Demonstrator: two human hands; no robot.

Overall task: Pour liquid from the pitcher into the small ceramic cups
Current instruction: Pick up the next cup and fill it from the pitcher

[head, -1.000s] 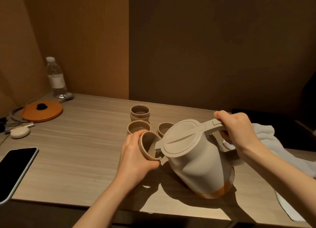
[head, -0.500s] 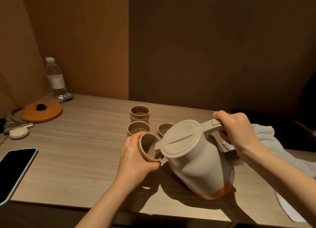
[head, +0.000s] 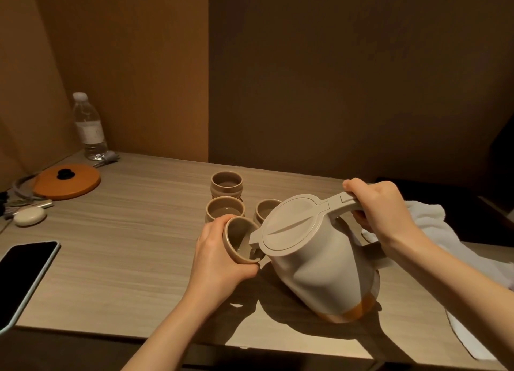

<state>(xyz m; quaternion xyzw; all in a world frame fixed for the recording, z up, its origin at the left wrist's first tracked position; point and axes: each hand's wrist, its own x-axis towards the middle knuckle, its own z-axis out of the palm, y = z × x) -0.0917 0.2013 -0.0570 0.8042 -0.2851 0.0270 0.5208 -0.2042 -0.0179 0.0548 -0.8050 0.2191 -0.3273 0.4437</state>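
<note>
Gripping a small beige ceramic cup [head: 241, 242], the left hand [head: 219, 262] wraps its fingers closed around the cup's outer wall and tips the mouth toward the right. The right hand [head: 381, 209] is closed around the handle of a beige pitcher [head: 317, 254], thumb resting along the top of the handle. The pitcher leans to the left, its base edge low near the surface [head: 125, 245], and its spout sits right at the rim of the held cup, between the two hands. The pitcher has a round flat lid with a raised ridge across it, a matte pale body, and a clear band at the bottom showing an orange tint. Whether liquid is flowing cannot be told.

Just behind the held cup stand three more matching cups: one [head: 224, 210] close to the left hand's fingers, one [head: 265, 210] partly hidden by the pitcher lid, and one [head: 226, 184] farther back that rests on top of another. A white cloth [head: 425, 223] lies to the right behind the right forearm. Well to the left are a dark phone [head: 25, 276], a round orange lid [head: 68, 181] with a black knob, a small white oval case [head: 30, 216] and a clear water bottle [head: 89, 127] against the wall.
</note>
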